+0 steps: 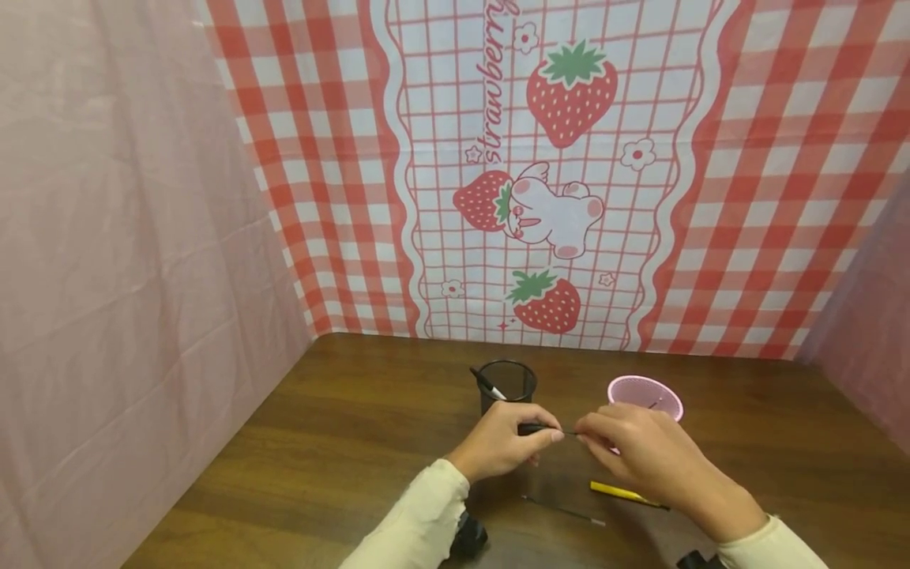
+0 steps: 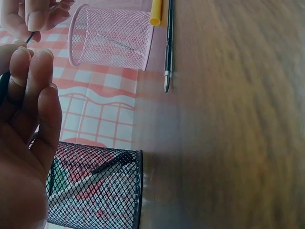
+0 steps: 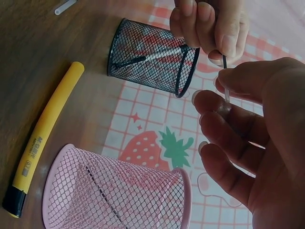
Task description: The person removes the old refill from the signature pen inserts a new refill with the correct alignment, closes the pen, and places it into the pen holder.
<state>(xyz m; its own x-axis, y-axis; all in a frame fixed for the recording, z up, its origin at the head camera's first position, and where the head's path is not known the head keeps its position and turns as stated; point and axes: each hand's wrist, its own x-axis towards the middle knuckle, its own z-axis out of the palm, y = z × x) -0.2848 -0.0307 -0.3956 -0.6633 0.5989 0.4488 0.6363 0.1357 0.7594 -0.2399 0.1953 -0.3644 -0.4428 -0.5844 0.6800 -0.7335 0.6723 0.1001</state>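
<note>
My left hand (image 1: pixel 501 442) grips a black pen barrel (image 1: pixel 529 429) between thumb and fingers, close in front of the black mesh cup. From the barrel's right end comes a thin refill (image 3: pixel 227 93), dark with a translucent end. The thumb and index finger of my right hand (image 1: pixel 650 450) pinch that end, the other fingers loosely bent. Both hands are raised over the table, fingertips a short gap apart. Below them lie a yellow pen (image 3: pixel 50 121) with a black end and another slim refill (image 1: pixel 565 511) with a pale end.
A black mesh cup (image 3: pixel 152 71) holding a black-and-white pen (image 1: pixel 486 382) stands behind my left hand. Behind my right hand is a pink mesh cup (image 3: pixel 119 179) with a thin dark refill (image 3: pixel 102 191) inside. A checked strawberry cloth (image 1: pixel 554 197) hangs at the table's far edge.
</note>
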